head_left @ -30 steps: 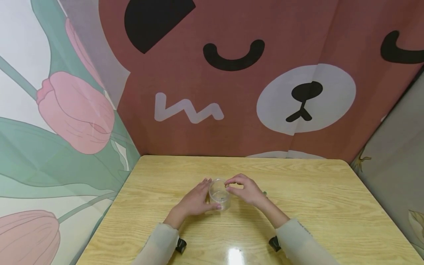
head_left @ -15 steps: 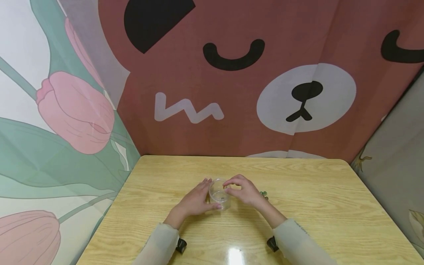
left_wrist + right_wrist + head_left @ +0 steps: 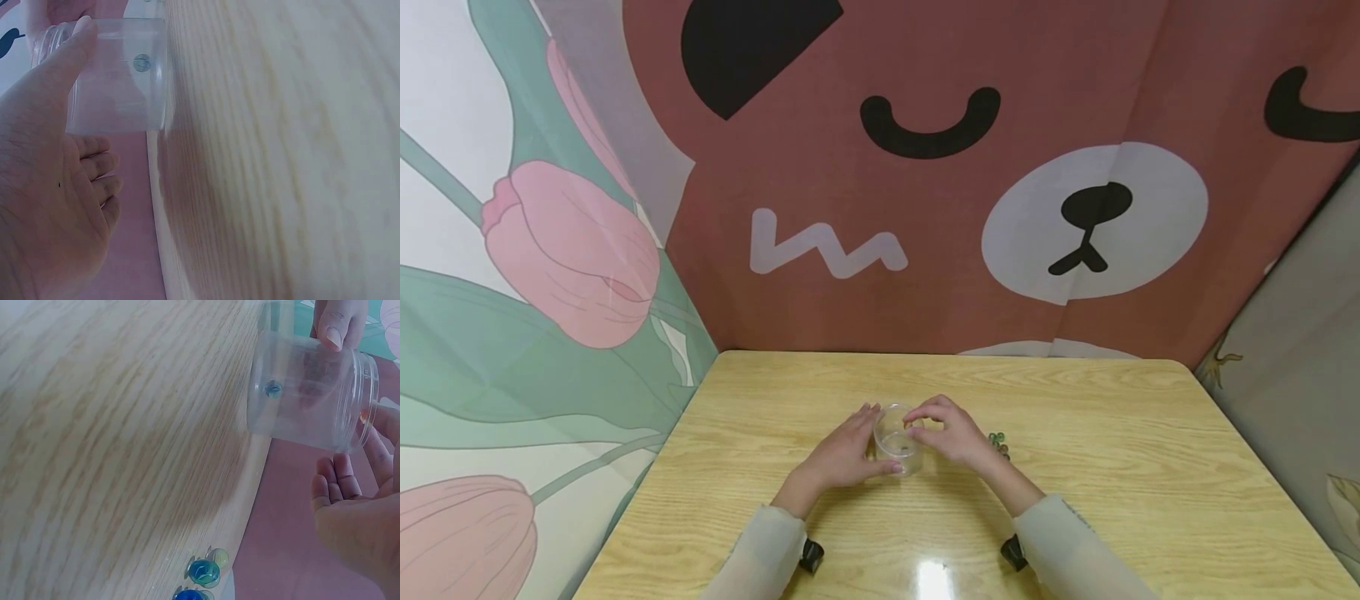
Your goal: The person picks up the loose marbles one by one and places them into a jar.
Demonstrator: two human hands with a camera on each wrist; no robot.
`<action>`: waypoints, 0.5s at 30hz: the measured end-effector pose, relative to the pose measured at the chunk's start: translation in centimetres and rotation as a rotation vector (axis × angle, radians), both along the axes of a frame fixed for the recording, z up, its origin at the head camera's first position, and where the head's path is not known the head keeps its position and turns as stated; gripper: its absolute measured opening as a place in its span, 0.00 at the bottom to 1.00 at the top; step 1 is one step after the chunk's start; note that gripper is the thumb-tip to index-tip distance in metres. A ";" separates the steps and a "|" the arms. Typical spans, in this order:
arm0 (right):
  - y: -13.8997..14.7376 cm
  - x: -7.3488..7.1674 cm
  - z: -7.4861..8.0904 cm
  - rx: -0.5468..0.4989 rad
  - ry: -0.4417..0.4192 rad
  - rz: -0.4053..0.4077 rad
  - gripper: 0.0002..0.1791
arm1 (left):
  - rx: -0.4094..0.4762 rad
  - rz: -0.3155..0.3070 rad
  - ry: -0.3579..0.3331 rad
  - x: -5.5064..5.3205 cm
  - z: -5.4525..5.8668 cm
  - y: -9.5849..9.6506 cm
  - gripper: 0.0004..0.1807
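A clear plastic jar (image 3: 897,446) stands upright on the table, with one bluish marble (image 3: 274,389) at its bottom. My left hand (image 3: 846,450) holds the jar from the left, thumb on the near side and fingers toward the far side. Over the jar's mouth, my right hand (image 3: 949,429) pinches a small orange marble (image 3: 364,417) between thumb and index finger, at the rim. Its other fingers are loosely bent outside the jar. The marble is mostly hidden by the fingertips.
Several loose glass marbles (image 3: 997,442), green, blue and brownish, lie on the wooden table (image 3: 1112,467) right of the jar, partly behind the right forearm. A brown bear-print cloth (image 3: 820,167) hangs along the table's far edge.
My right hand has shifted slightly left, bringing the pinched marble further over the jar's mouth. More of the loose marbles show beside the right forearm. The left hand and jar stay put.
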State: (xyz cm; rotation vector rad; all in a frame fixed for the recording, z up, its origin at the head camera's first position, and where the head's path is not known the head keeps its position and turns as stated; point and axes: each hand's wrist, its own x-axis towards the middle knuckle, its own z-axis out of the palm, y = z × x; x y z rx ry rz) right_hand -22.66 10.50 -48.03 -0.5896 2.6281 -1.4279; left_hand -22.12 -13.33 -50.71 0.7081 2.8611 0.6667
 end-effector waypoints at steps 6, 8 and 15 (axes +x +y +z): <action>-0.1 0.1 0.0 -0.010 0.007 -0.004 0.11 | 0.004 0.001 -0.006 0.1 0.0 0.0 0.56; 0.0 0.1 0.0 -0.008 0.004 -0.004 0.12 | 0.004 0.001 -0.008 0.1 0.1 0.0 0.57; 0.0 -0.1 -0.2 -0.004 0.011 0.004 0.16 | 0.013 -0.002 -0.011 0.0 0.0 0.0 0.57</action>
